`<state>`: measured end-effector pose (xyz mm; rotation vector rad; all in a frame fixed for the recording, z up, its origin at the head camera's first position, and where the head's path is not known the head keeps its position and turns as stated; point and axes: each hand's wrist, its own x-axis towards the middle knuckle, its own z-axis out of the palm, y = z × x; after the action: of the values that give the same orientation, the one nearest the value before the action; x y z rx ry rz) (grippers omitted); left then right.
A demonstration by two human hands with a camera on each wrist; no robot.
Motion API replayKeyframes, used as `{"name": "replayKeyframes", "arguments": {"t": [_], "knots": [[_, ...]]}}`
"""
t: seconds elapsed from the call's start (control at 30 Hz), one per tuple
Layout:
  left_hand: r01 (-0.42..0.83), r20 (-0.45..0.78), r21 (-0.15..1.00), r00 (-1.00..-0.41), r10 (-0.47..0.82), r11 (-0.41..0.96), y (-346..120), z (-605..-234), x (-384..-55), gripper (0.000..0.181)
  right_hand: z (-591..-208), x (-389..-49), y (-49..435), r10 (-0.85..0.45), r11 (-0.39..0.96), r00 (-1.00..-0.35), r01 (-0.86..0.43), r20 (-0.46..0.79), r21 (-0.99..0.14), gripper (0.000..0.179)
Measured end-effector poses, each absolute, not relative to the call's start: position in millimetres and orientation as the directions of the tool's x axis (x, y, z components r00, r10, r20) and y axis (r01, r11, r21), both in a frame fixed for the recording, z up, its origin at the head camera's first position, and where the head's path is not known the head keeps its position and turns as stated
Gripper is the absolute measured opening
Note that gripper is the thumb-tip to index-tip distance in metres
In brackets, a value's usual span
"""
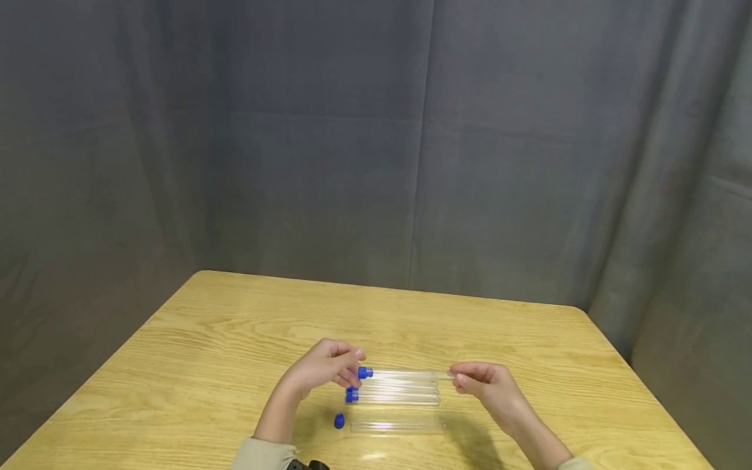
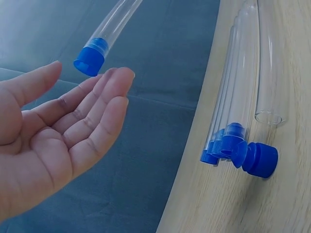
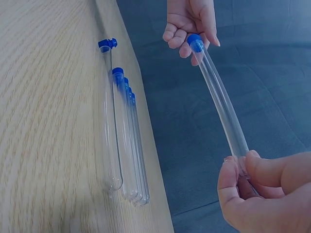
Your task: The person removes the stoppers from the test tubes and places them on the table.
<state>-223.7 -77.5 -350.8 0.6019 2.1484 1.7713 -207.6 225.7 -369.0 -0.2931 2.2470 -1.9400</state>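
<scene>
My right hand (image 1: 490,390) pinches the rounded end of a clear test tube (image 1: 411,375) between thumb and fingers, holding it above the table. A blue cap (image 2: 91,59) closes the tube's other end. Beside that cap is my left hand (image 1: 329,364), its fingers loosely extended and the thumb apart; the left wrist view shows the cap just past the fingertips. Below, several capped test tubes (image 1: 399,397) lie side by side on the table. Nearer me lies a test tube with an open mouth (image 1: 396,427), and a loose blue cap (image 1: 339,421) sits just left of it.
The wood-grain table (image 1: 247,313) has rounded far corners. Grey curtain (image 1: 329,163) hangs behind it and along both sides. A black device (image 1: 308,465) shows at the left sleeve (image 1: 264,455).
</scene>
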Motion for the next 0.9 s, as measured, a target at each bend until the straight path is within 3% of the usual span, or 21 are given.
{"name": "replayKeyframes", "arguments": {"t": [0.47,0.9], "knots": [[0.179,0.09,0.977,-0.839,0.536,0.115,-75.0,-350.0,-222.0,0.028,-364.7,-206.3,226.0,-0.209,0.152,-0.978,-0.039,0.006,-0.988,0.033],[0.214,0.125,0.97,-0.848,0.514,0.117,-73.8,-348.7,-222.9,0.026,-360.1,-205.9,224.1,-0.193,0.115,-0.981,-0.031,0.009,-0.993,0.034]]}}
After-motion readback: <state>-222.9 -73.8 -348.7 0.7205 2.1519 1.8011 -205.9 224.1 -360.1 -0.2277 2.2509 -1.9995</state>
